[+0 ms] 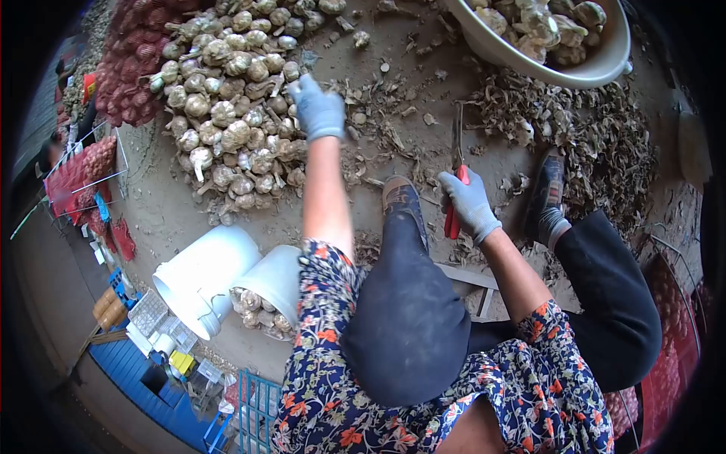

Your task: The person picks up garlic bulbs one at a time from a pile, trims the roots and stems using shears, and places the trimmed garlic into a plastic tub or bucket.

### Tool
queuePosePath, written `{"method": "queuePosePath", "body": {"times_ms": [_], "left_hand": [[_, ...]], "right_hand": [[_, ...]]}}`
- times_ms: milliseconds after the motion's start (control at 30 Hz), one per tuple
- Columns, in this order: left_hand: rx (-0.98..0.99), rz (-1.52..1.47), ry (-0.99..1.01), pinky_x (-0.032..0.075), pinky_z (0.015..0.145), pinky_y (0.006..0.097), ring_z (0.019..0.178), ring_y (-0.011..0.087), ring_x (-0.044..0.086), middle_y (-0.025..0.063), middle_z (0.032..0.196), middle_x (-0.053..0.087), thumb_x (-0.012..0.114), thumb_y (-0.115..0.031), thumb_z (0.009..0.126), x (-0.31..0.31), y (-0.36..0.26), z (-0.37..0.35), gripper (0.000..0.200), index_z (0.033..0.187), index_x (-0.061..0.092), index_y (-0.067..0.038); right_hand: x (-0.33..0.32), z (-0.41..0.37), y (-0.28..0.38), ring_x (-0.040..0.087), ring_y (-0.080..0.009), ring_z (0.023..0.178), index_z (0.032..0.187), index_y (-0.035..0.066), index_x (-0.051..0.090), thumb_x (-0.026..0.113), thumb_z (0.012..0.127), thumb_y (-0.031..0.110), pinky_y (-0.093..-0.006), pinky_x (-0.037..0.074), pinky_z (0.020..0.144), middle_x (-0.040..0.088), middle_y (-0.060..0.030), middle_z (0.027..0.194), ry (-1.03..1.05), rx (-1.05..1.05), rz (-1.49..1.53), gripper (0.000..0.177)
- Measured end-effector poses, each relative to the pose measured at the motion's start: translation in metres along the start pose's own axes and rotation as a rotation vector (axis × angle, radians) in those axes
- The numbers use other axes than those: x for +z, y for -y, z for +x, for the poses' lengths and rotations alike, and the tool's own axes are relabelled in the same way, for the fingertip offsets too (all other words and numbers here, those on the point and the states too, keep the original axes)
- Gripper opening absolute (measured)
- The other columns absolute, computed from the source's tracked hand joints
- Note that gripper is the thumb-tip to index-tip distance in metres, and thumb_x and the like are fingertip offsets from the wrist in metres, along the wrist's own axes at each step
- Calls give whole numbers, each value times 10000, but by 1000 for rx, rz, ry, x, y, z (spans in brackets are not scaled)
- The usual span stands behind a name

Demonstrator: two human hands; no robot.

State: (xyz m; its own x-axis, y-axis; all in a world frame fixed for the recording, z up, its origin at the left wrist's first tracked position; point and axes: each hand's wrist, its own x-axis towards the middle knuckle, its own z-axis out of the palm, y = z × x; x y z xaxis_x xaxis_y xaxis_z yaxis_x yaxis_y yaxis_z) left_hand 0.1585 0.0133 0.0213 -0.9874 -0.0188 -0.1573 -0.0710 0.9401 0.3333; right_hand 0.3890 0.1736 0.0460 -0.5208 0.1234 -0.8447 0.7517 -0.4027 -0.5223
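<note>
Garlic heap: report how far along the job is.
Seemingly done: whitish bulbs in the round cream basin, dry brown trimmings nearby. In hand: red-handled metal shears in the grey-gloved right hand. Remaining: the large heap of pale, partly stemmed garlic bulbs, where the grey-gloved left hand reaches.

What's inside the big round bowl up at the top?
Lots of garlic bulbs, heaped up in the bowl. They cover the bottom, so I can't see what's underneath, and the picture's edge cuts off the bowl's far side.
</note>
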Motion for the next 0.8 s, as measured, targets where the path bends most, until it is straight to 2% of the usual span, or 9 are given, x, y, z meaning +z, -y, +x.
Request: {"method": "queuePosePath", "body": {"times_ms": [167, 233, 267, 300, 367, 433, 600, 700, 800], "left_hand": [[306, 526, 337, 484, 898, 463, 1100, 384, 562, 143, 1347, 439, 613, -32, 742, 32, 96, 26, 603, 1295, 469, -224], [249, 329, 379, 449, 949, 465, 1128, 393, 534, 173, 1293, 490, 687, -63, 707, 28, 104, 27, 664, 1305, 477, -258], [385, 209, 228, 488, 902, 392, 1048, 290, 602, 135, 1164, 599, 759, -81, 688, 26, 108, 23, 657, 1286, 499, -150], [387, 212, 229, 488, 902, 392, 1048, 290, 602, 135, 1164, 599, 759, -81, 688, 18, 102, 15, 657, 1286, 499, -150], [66, -795, 365, 500, 846, 288, 945, 156, 611, 76, 1062, 631, 782, -80, 710, -8, 75, -12, 610, 1250, 502, -33], [78, -967, 399, 488, 812, 224, 888, 80, 577, 33, 1004, 618, 777, -69, 739, -33, 54, -38, 570, 1230, 501, 19], [234, -735, 268, 488, 866, 326, 943, 236, 602, 133, 1053, 594, 825, -113, 571, -54, 45, -68, 721, 1199, 498, 28], [385, -448, 98, 483, 876, 354, 951, 278, 602, 155, 1043, 593, 828, -115, 561, -64, 35, -84, 723, 1191, 502, 27], [336, -439, 114, 480, 875, 371, 969, 305, 598, 171, 1045, 592, 828, -110, 549, -70, 32, -90, 702, 1166, 522, 28]], "right_hand": [[13, 23, -13, 576, -205, 582, 865, 43, 495, 615, 825, 257, -357, 480, 546, 568, -74, 698, 43, 82, -121, 249], [25, 28, -12, 581, -177, 604, 864, 34, 504, 582, 845, 272, -331, 477, 572, 577, -93, 699, 72, -156, -629, 251], [23, 28, -9, 635, -275, 693, 934, 25, 499, 585, 843, 309, -393, 497, 652, 621, -162, 787, 108, -166, -814, 311], [26, 27, -5, 635, -275, 693, 934, 25, 499, 585, 843, 309, -393, 497, 652, 621, -162, 787, 108, -167, -810, 311], [32, 24, -2, 640, -365, 785, 1029, 24, 482, 607, 833, 346, -450, 488, 721, 636, -217, 842, 45, -367, -1074, 398], [37, 14, 14, 620, -389, 860, 1103, 37, 455, 638, 812, 367, -466, 482, 748, 625, -224, 906, 60, -387, -1140, 476], [54, -15, 42, 612, -330, 924, 1086, 49, 455, 661, 770, 283, -456, 477, 777, 591, -175, 973, -58, -593, -1362, 444], [58, -25, 47, 610, -319, 929, 1100, 46, 461, 664, 768, 306, -456, 471, 778, 584, -170, 976, -55, -608, -1396, 468], [56, -29, 51, 610, -310, 933, 1099, 38, 467, 656, 777, 323, -452, 469, 773, 587, -174, 977, -27, -610, -1428, 470]]}}
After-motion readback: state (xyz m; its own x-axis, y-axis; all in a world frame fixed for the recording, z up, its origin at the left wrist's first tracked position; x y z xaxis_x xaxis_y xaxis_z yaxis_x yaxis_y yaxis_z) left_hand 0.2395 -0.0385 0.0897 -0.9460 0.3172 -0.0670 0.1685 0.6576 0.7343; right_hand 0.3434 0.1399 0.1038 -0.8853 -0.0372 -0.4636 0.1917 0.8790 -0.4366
